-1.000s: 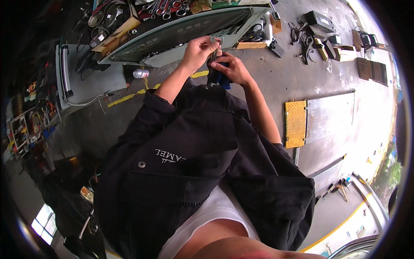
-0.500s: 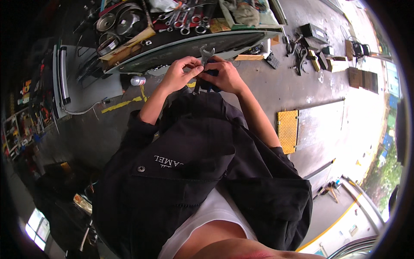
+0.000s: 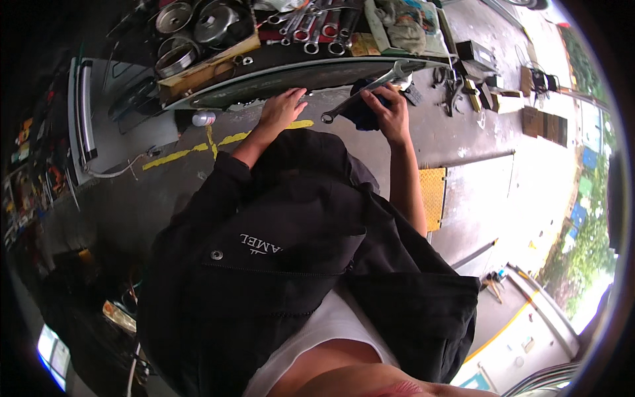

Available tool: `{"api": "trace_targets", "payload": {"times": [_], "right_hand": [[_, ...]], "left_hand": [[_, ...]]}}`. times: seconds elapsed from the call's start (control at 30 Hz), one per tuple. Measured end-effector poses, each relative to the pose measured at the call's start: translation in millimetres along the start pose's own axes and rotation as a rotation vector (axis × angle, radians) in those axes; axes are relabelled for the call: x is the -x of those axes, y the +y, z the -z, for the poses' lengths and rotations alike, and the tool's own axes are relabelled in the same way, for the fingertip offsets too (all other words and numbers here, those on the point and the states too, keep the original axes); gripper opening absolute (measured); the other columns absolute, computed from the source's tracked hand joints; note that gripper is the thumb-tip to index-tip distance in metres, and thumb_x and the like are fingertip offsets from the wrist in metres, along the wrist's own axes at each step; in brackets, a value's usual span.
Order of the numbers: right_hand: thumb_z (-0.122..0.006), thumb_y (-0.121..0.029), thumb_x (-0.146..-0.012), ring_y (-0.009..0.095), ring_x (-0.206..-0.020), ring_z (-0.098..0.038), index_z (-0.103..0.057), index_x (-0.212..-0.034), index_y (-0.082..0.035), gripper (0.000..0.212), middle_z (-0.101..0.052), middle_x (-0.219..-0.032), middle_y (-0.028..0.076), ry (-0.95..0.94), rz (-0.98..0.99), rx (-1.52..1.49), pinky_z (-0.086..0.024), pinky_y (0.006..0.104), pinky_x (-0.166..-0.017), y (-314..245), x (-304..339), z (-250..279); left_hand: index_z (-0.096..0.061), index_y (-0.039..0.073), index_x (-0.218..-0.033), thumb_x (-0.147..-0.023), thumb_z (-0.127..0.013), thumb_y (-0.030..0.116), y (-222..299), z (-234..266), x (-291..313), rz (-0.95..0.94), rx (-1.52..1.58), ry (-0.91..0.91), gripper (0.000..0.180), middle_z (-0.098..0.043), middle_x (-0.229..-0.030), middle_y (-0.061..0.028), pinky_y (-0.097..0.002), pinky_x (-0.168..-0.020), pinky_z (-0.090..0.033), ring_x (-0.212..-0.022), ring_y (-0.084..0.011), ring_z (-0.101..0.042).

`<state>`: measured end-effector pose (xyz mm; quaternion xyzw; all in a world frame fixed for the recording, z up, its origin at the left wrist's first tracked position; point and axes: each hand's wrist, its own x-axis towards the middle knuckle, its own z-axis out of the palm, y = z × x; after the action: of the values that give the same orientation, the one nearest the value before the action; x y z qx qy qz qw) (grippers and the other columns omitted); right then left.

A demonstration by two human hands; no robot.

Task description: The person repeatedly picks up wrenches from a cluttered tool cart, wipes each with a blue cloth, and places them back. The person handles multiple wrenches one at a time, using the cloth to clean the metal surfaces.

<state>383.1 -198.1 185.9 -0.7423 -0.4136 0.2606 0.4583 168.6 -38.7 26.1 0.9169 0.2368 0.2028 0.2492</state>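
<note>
My right hand (image 3: 393,118) grips a silver combination wrench (image 3: 354,100) together with a dark blue cloth (image 3: 361,118). The wrench slants, its open jaw up to the right and its ring end down to the left. My left hand (image 3: 281,110) is empty, fingers stretched out, left of the wrench's ring end and apart from it. Just beyond both hands is the near edge of a workbench (image 3: 264,81). On it several ring-ended wrenches (image 3: 311,47) lie in a row.
Round metal parts (image 3: 177,61) fill a wooden box (image 3: 210,70) at the bench's left. At its right a tray (image 3: 378,26) holds crumpled rags (image 3: 406,36). A white bottle (image 3: 204,118) stands left of my left hand. Cardboard boxes (image 3: 544,126) and metal parts lie farther right.
My hands have moved apart. The left has let go and shifted slightly left; the right has carried the wrench and cloth to the right, and the wrench now lies more level.
</note>
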Motion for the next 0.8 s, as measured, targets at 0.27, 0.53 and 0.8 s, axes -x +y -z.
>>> {"api": "trace_targets", "payload": {"times": [0.27,0.53,0.8], "right_hand": [[-0.075,-0.026,-0.093,0.014,-0.08,-0.053,-0.07,-0.087,0.002,0.029,-0.053,-0.084,0.004,0.127,-0.176,-0.224,-0.041,0.0282,-0.073,29,37,21],[-0.076,-0.025,-0.092,0.014,-0.079,-0.053,-0.069,-0.085,0.003,0.029,-0.054,-0.084,0.004,0.072,-0.154,-0.2,-0.041,0.0285,-0.072,59,43,41],[-0.075,-0.024,-0.091,0.018,-0.08,-0.056,-0.069,-0.085,0.002,0.027,-0.057,-0.084,0.007,-0.041,-0.081,-0.18,-0.044,0.0301,-0.073,79,35,44]], "left_hand": [[-0.066,0.009,-0.103,-0.094,-0.069,0.022,3,-11,-14,-0.016,0.122,0.048,0.016,-0.07,-0.099,-0.0102,-0.043,-0.069,-0.056,-0.086,-0.0355,-0.069],[-0.064,0.0,-0.103,-0.099,-0.069,0.024,26,41,-6,0.397,0.49,0.242,0.024,-0.076,-0.091,-0.0128,-0.0293,-0.073,-0.057,-0.086,-0.0205,-0.076],[-0.061,-0.007,-0.107,-0.102,-0.064,0.017,25,34,-3,0.542,0.581,0.386,0.024,-0.074,-0.1,-0.0137,-0.0277,-0.081,-0.059,-0.089,-0.0183,-0.074]]}}
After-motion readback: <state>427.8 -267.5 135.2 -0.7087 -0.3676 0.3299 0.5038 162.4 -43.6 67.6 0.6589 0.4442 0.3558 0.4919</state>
